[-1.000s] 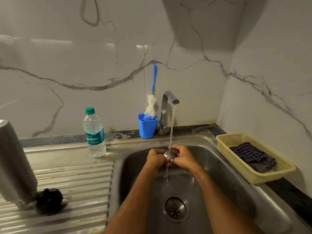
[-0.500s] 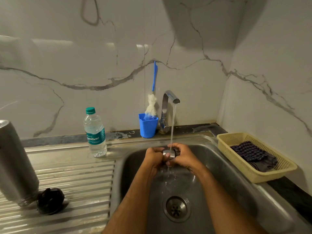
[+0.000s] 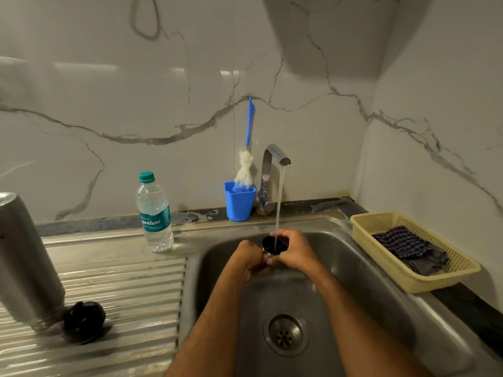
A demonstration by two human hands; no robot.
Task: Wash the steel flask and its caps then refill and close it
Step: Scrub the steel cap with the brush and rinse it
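Observation:
Over the sink basin [image 3: 353,270], both hands hold a small steel cup-shaped cap [image 3: 272,244], its dark open mouth turned up under the running tap [image 3: 273,156]. My left hand [image 3: 249,258] grips its lower left side and my right hand [image 3: 292,251] wraps round its right side. Water streams straight into the cap. On the ribbed drainboard at far left the steel flask [image 3: 25,257] stands upright. A black inner cap [image 3: 83,321] lies at its foot.
A plastic water bottle [image 3: 154,213] with a green lid stands on the drainboard's back edge. A blue cup [image 3: 239,201] holds a bottle brush beside the tap. A yellow basket [image 3: 408,270] with a checked cloth sits right of the sink. The drain [image 3: 285,334] lies below my forearms.
The cap has been turned in my hands: its shiny steel outside faced up before, now its dark open mouth faces the stream. Both hands stay under the tap.

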